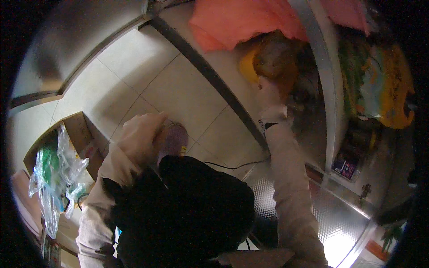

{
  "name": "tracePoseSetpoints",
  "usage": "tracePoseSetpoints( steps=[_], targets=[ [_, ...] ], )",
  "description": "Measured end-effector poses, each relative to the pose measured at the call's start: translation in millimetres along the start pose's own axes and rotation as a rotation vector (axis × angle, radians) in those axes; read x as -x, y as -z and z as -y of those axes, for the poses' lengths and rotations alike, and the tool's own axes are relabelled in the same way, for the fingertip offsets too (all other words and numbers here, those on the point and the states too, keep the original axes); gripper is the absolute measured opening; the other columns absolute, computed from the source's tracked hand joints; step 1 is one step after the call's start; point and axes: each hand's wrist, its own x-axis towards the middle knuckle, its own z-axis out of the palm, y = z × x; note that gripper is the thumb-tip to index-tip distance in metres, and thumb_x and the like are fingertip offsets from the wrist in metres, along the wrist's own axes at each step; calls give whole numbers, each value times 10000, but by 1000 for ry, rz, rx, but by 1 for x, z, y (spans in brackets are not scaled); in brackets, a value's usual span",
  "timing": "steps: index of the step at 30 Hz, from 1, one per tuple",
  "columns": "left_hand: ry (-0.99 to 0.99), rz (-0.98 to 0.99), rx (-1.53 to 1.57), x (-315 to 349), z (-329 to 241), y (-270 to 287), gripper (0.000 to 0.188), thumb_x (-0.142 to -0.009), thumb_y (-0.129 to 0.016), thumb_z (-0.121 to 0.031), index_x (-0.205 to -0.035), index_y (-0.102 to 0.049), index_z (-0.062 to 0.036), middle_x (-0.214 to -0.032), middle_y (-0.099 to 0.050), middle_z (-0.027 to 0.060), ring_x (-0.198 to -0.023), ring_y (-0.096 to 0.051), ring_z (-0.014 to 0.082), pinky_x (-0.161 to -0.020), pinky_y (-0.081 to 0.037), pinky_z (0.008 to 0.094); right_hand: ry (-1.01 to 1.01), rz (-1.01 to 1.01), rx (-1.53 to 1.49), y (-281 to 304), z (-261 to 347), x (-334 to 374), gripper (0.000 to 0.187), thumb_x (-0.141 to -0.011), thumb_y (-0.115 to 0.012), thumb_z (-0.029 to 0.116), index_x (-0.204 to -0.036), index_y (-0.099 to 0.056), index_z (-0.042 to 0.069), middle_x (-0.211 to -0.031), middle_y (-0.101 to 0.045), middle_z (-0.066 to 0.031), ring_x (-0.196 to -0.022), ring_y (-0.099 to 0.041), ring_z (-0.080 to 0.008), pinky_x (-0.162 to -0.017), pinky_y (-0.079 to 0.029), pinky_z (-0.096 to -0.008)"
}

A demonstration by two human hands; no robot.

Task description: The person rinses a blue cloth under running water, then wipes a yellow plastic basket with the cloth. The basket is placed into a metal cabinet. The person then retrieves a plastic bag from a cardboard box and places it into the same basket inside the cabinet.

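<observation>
Over the tiled floor, my left hand (142, 130) hangs in front of my knee with its fingers stretched out and nothing in them. Beside it a purple shoe or slipper (175, 139) shows on my foot. My right arm reaches forward past a dark metal sill, and my right hand (270, 94) is closed at the near edge of a yellow-and-brown bundle (278, 56), which looks like a bag. Dim light and blur hide the fingertips and the bundle's contents. A coral-red plastic bag (243, 22) lies just beyond the bundle.
At left stands an open cardboard box (79, 129) with clear plastic bags (67, 156). A metal post (328, 80) rises right of my right hand; yellow and green packages (380, 85) lie behind it. Textured metal sheet (335, 210) and a black cable (237, 167) are near my right arm.
</observation>
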Motion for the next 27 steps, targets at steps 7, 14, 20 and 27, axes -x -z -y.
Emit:
tracePoseSetpoints(
  steps=[7,14,20,27],
  targets=[
    [15,8,-40,6,7,-2,372,-899,-614,-179,-1246,-602,-45,-1020,-672,224,-976,-630,438,-824,-513,495,361,81,-137,-5,24,45,435,-927,-623,364,-1216,-651,41,-1147,-686,-180,-1072,-636,-353,-933,-502,-389],
    [4,52,111,9,26,-22,401,-900,-635,-205,-1256,-593,-26,-1126,-678,211,-1024,-651,393,-887,-518,459,-33,-333,-589,26,-36,-22,566,-878,-733,306,-1353,-553,57,-1267,-617,-138,-1193,-565,-258,-1009,-455,-378],
    [302,417,877,-75,-13,-63,647,-949,-644,-344,-1466,-367,-70,-1365,-571,127,-1213,-577,268,-1043,-464,427,65,-49,-417,21,-39,-66,672,-854,-769,296,-1419,-494,56,-1350,-575,-107,-1260,-523,-251,-1050,-427,-369],
    [78,313,1744,-152,-47,-116,569,-994,-573,-345,-1445,-366,-67,-1375,-553,113,-1148,-632,277,-964,-545,474,-69,-164,-176,24,-87,-85,519,-915,-689,326,-1340,-555,58,-1267,-623,-153,-1170,-586,-287,-998,-465,-394]
  ],
)
